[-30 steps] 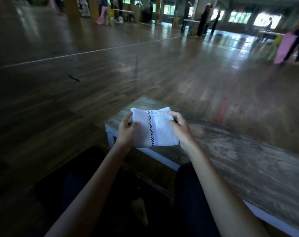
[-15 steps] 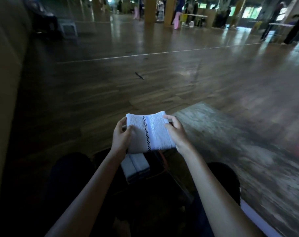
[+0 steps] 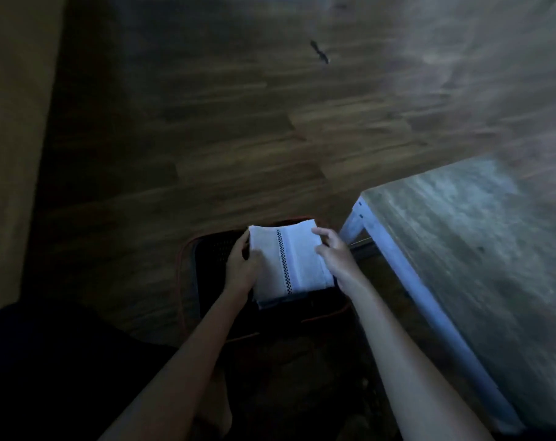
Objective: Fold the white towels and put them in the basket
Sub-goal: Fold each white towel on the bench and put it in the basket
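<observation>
A person's two bare hands hold one folded white towel [image 3: 291,257] over a dark basket [image 3: 203,272] that stands on a wood-plank floor [image 3: 238,122]. The left hand [image 3: 241,267] grips the towel's left edge, fingers curled around it with the thumb on top. The right hand [image 3: 334,254] holds the right edge, its fingers bent and pressed onto the cloth. The towel is folded into a rough rectangle, and one narrow line of black-and-white checks runs down its upper face, a little left of the middle.

The basket has dark perforated walls and a thin orange-red rim [image 3: 181,275], seen on the left, far and near sides. Beneath the held towel, at its near edge, a paler layer of folded cloth [image 3: 270,302] shows inside the basket; whether it is one towel or more cannot be told in the dim light.

To the right of the basket stands one low table [image 3: 480,249] with a worn grey-brown top and a pale frame and leg; its near-left corner lies just beside the right hand. One small dark mark [image 3: 319,52] lies on the floor far beyond the basket. Along the left edge rises a plain brownish surface [image 3: 12,138]. Both forearms reach in from the near side, and dark clothing [image 3: 47,361] fills the near-left corner. The scene is dim and slightly blurred.
</observation>
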`<state>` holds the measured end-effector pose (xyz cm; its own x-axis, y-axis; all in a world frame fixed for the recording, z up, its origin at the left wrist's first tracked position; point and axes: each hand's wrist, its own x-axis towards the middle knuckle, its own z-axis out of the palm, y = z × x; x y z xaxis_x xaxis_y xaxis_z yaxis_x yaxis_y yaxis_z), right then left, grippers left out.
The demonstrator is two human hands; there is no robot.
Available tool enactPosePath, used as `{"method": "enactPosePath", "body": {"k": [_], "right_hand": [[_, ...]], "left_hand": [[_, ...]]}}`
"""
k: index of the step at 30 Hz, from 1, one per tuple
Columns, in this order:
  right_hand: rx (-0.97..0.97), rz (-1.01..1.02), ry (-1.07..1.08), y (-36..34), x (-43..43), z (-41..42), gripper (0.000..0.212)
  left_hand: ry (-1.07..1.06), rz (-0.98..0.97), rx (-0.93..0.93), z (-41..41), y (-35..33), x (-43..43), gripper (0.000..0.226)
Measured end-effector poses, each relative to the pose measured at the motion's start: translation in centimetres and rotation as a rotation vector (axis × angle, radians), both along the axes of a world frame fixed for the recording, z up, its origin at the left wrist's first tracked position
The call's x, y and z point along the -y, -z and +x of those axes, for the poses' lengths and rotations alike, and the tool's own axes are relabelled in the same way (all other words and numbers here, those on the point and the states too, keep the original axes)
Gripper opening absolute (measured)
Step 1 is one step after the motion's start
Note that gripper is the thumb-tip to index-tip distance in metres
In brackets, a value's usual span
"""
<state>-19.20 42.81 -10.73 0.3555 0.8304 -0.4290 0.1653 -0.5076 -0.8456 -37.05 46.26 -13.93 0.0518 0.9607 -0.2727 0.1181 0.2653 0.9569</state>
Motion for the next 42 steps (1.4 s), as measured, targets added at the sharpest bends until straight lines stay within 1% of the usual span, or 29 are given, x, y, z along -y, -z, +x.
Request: {"method": "enactPosePath", "body": {"k": [2, 4, 9, 11, 14, 17, 21, 23, 24, 26, 27, 29, 30, 31, 33, 35, 37, 42], "right_hand": [[0.008, -0.07, -0.015, 3.1, -1.7, 0.5, 0.042], [0.017, -0.108, -0.014, 6.1, -3.2, 0.9, 0.045], [0.034, -0.13, -0.024, 12.7, -6.6, 1.5, 0.045], [0.024, -0.144, -0.029, 14.8, -7.5, 1.5, 0.044], [0.002, -0.138, -0.016, 17.6, -8.0, 1.4, 0.043], [-0.006, -0.128, -0.014, 19.3, -7.8, 1.7, 0.041], [0.092, -0.078, -0.071, 20.8, -7.4, 2.2, 0.038], [0.187, -0.026, -0.08, 21.3, -7.0, 2.0, 0.039], [0.269, 0.003, -0.091, 21.4, -6.7, 1.7, 0.04], [0.5, 0.079, -0.151, 21.6, -6.3, 0.9, 0.041], [0.664, 0.124, -0.209, 21.7, -6.2, 0.5, 0.041], [0.977, 0.186, -0.363, 22.2, -6.4, 0.0, 0.044], [1.065, 0.18, -0.449, 22.7, -6.5, -0.1, 0.047], [1.119, 0.147, -0.527, 23.2, -6.5, 0.0, 0.052], [1.162, 0.06, -0.597, 24.5, -6.4, 0.4, 0.063], [1.161, 0.009, -0.611, 25.9, -6.3, 0.9, 0.067], [1.169, -0.003, -0.626, 26.5, -6.5, 1.0, 0.068], [1.174, 0.019, -0.615, 26.6, -6.9, 0.9, 0.067]], "left_hand": [[0.02, -0.073, 0.0, 0.8, 3.5, -1.2, 0.052], [0.023, -0.102, -0.003, 1.4, 7.0, -2.1, 0.055], [-0.06, -0.11, -0.056, 2.3, 14.3, -4.1, 0.048], [-0.112, -0.11, -0.083, 2.5, 16.0, -5.0, 0.045], [-0.133, -0.103, -0.109, 2.4, 18.3, -5.9, 0.047], [-0.101, -0.09, -0.122, 2.1, 20.2, -5.9, 0.044], [-0.02, -0.024, -0.143, 1.6, 21.6, -5.6, 0.043], [-0.037, -0.014, -0.199, 1.7, 22.0, -5.7, 0.047], [-0.061, -0.003, -0.26, 1.7, 22.1, -5.6, 0.05], [-0.075, 0.085, -0.385, 1.8, 21.7, -5.1, 0.052], [-0.045, 0.173, -0.451, 1.9, 21.5, -4.8, 0.05], [0.092, 0.377, -0.633, 2.0, 21.4, -4.6, 0.051], [0.193, 0.429, -0.729, 2.1, 21.7, -4.5, 0.055], [0.299, 0.427, -0.823, 2.2, 21.9, -4.5, 0.059], [0.455, 0.348, -0.986, 2.5, 22.6, -4.4, 0.064], [0.52, 0.301, -1.063, 2.6, 23.3, -4.3, 0.066], [0.522, 0.295, -1.104, 2.8, 23.8, -4.2, 0.066], [0.537, 0.279, -1.124, 3.0, 24.4, -4.7, 0.066]]}}
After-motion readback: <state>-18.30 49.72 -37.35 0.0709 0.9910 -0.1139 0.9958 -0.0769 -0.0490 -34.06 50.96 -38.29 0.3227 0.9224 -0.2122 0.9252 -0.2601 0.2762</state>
